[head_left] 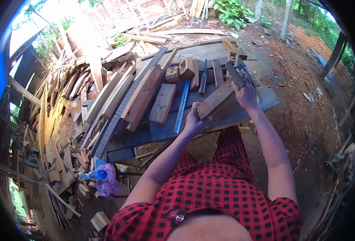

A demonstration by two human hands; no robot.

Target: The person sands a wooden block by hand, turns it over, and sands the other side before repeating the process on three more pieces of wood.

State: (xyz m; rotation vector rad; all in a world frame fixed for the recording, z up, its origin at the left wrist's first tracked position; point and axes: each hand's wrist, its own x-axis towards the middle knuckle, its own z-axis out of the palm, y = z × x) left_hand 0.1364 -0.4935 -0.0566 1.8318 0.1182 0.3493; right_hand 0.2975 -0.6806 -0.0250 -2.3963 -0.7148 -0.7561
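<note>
My left hand [195, 123] is closed round the near end of a wooden block [216, 99], which slants up to the right over the workbench [265, 100]. At the block's far end, my right hand [247, 90] grips a dark, flat, narrow bar [235, 74] lying across the wood; its exact kind cannot be made out. Left of the held block lie a chisel [202, 80] with a dark blade and a blue-and-white ruler [181, 107]. Another wooden block [163, 103] lies flat beside the ruler.
Long timber beams [144, 96] and a dark ridged strip [129, 102] line the bench's left side. Smaller blocks [188, 67] stand toward its back. Scrap wood [61, 168] covers the ground at left, near a bottle [96, 175] and a pink plastic bag [108, 182].
</note>
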